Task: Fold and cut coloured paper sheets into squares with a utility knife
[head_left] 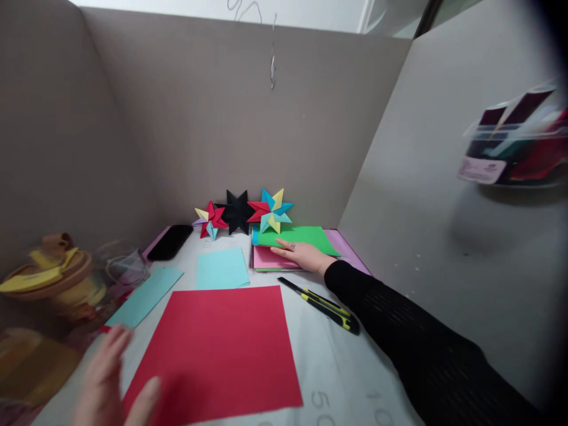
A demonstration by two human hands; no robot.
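Observation:
My right hand [306, 255] lies with its fingers stretched out on a pile of coloured sheets, across the green paper [310, 235] and the pink paper [270, 259] showing in front of it. At the lower left, my left hand [106, 381] is raised, slightly blurred, with thumb and fingers apart. It is beside a large red sheet of paper [222, 349] lying flat. A black and yellow utility knife [326, 307] rests between the red sheet and my right forearm. Light blue paper squares [222, 268] and a light blue strip [148, 296] lie beyond the red sheet.
Folded paper stars, including a black one [237, 212], lean against the back panel. A black phone [171, 242] is at the back left. Cups with paper scraps [66, 278] stand left. A plastic container [515, 142] hangs on the right wall.

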